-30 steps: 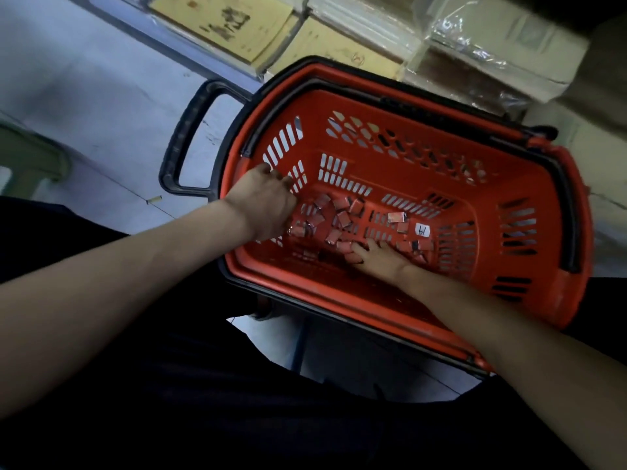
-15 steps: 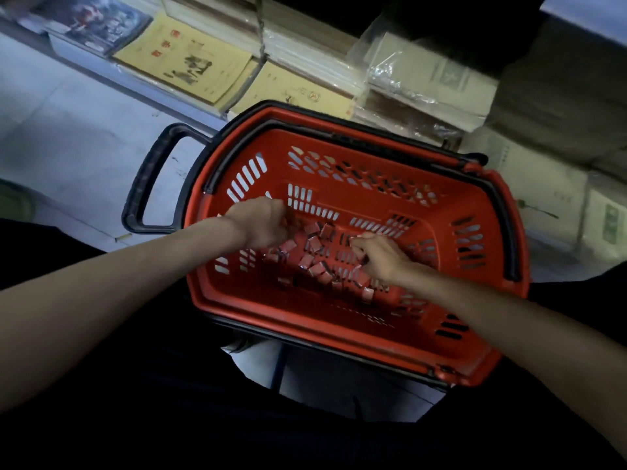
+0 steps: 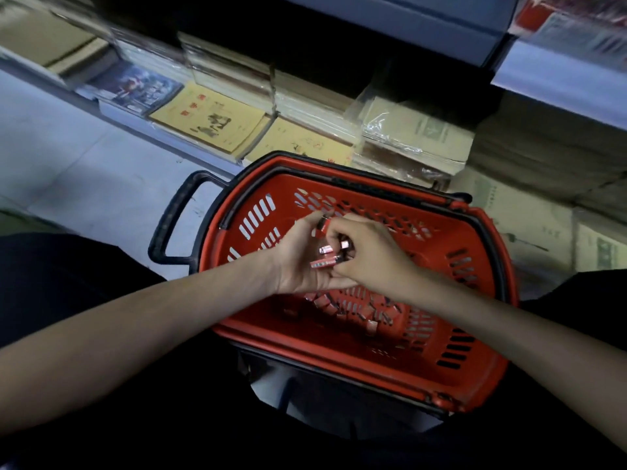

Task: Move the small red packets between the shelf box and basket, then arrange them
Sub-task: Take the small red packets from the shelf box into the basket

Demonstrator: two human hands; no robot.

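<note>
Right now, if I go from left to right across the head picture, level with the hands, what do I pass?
black pull handle → left hand → small red packets held between the hands → right hand → right wall of the red basket

Red plastic basket (image 3: 339,354), slotted walls and black-trimmed rim, stands upright and open. A batch of small red packets (image 3: 327,249), flat and rectangular with pale shiny edges, is raised above the basket interior, cupped in the left hand (image 3: 298,262) and pinched by the right hand (image 3: 369,252). Loose packets (image 3: 342,308) lie scattered at mixed angles on the basket floor.
</note>
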